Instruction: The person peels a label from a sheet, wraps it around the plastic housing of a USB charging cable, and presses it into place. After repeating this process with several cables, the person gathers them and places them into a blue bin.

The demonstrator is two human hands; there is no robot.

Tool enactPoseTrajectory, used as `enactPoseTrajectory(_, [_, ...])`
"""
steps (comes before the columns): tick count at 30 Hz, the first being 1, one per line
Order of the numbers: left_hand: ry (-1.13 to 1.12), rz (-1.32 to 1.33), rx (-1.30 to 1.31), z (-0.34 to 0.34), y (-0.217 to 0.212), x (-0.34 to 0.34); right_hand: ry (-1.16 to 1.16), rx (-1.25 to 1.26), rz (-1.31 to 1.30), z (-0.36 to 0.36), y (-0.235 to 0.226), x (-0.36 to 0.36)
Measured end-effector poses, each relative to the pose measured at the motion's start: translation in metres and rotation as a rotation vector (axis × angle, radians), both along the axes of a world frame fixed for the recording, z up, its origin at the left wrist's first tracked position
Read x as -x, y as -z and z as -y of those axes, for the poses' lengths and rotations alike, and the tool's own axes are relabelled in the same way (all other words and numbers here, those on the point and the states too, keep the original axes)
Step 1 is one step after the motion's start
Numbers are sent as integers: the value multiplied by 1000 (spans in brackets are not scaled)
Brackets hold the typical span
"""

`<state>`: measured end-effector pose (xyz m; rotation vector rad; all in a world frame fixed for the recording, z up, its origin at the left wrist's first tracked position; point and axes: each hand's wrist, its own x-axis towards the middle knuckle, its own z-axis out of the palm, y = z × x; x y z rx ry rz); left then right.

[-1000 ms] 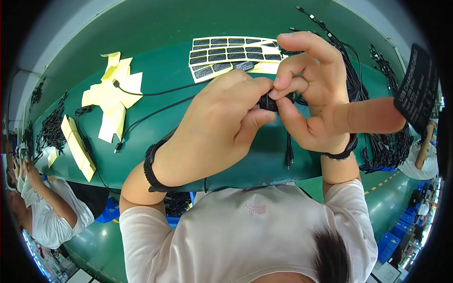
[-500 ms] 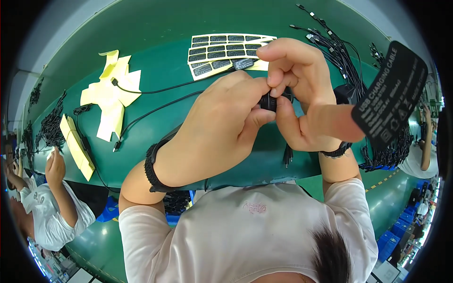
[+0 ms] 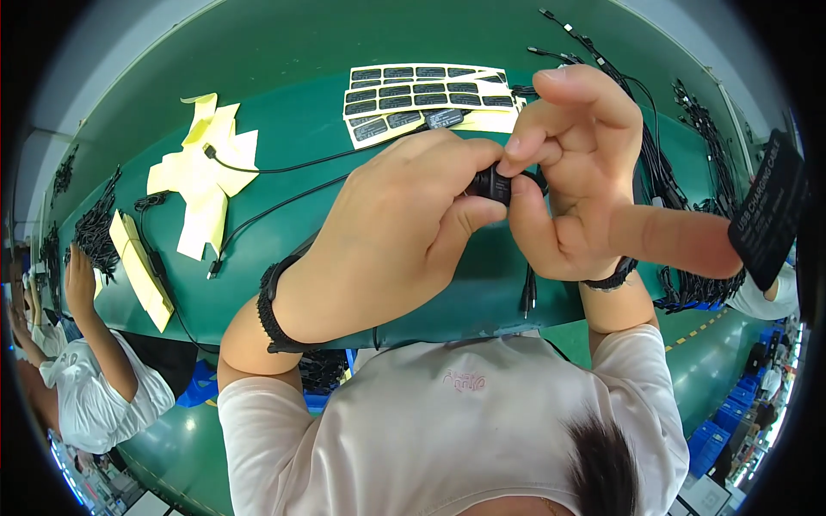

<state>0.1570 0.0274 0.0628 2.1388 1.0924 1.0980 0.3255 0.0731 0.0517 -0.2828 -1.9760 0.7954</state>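
Note:
My left hand (image 3: 387, 232) pinches a small, thick black piece of a cable (image 3: 492, 185) between thumb and fingers. My right hand (image 3: 572, 181) meets it from the other side, thumb and a bent finger closed at its right end. Another finger of that hand sticks out to the right, with a black printed label (image 3: 768, 211) clinging to its tip. Fingers partly cover the held piece, so its full shape is hidden. Below the right hand, thin black cable ends (image 3: 528, 297) hang near the table edge.
Sheets of black labels (image 3: 413, 93) lie at the back of the green table, a small black cable box (image 3: 445, 119) on them. Yellow paper (image 3: 202, 185) and a folded yellow strip (image 3: 140, 271) lie left. Cable bundles (image 3: 658, 163) lie right. A co-worker's hand (image 3: 80, 284) is far left.
My right hand has shifted slightly right, and its outstretched finger has swung right and down with the label. More of the held black piece shows. The co-worker's hand at left has moved.

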Motion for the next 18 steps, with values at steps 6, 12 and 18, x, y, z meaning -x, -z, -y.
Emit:
enactPoseTrajectory(6, [-12, 63, 86, 3, 2, -1, -78, 13, -4, -3, 5, 1])
enactPoseTrajectory(12, [-7, 56, 91, 2, -1, -2, -5, 3, -22, -1, 5, 1])
enactPoseTrajectory(18, [5, 55, 89, 1, 1, 0, 2, -22, -40, -1, 5, 5])
